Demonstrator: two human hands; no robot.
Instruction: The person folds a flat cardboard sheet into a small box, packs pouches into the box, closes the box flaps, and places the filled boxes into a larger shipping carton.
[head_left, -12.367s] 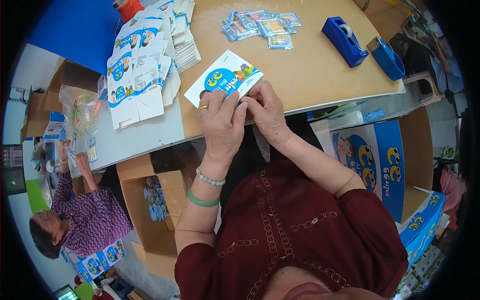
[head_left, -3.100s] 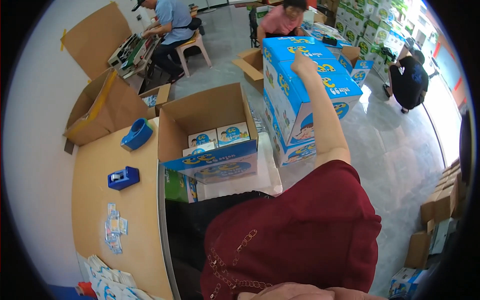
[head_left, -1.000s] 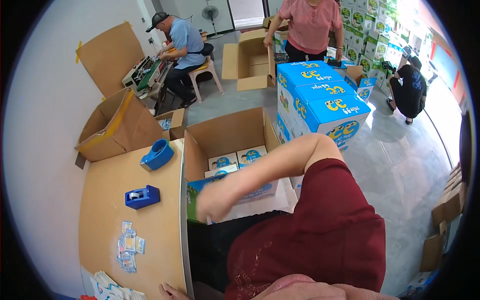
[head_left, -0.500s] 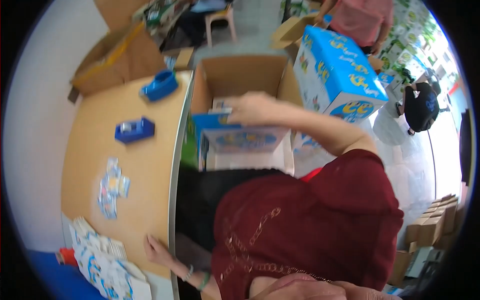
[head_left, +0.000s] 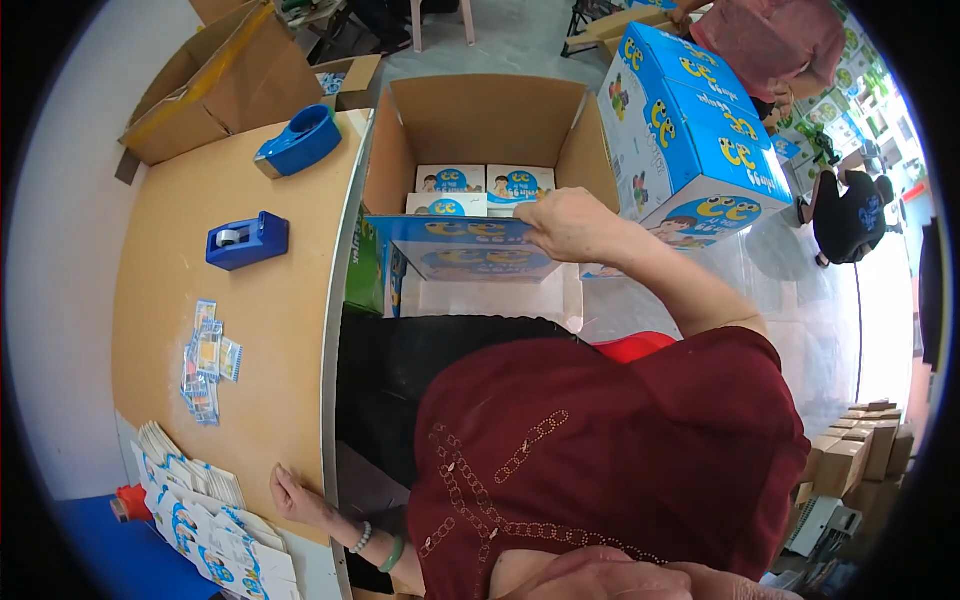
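Note:
My right hand is closed at the near edge of a large open carton, its fingers bent over the blue printed flap. Inside the carton sit several small white-and-blue boxes; a back box and a front-left box show plainly. The front-right corner is partly hidden by my hand. On the table, my left hand rests loosely curled near the edge, with nothing visible in it. Beside it lies a pile of flattened white-and-blue cartons.
Small printed sachets, a dark blue tape dispenser and a lighter blue one are on the table. To the right stands a big blue-and-white carton, with a person in pink beyond it. An open brown carton is at far left.
My right hand has come out of the carton's inside, moving right to its near flap, and the small boxes now show. My left hand stays at the table edge. The view has shifted slightly.

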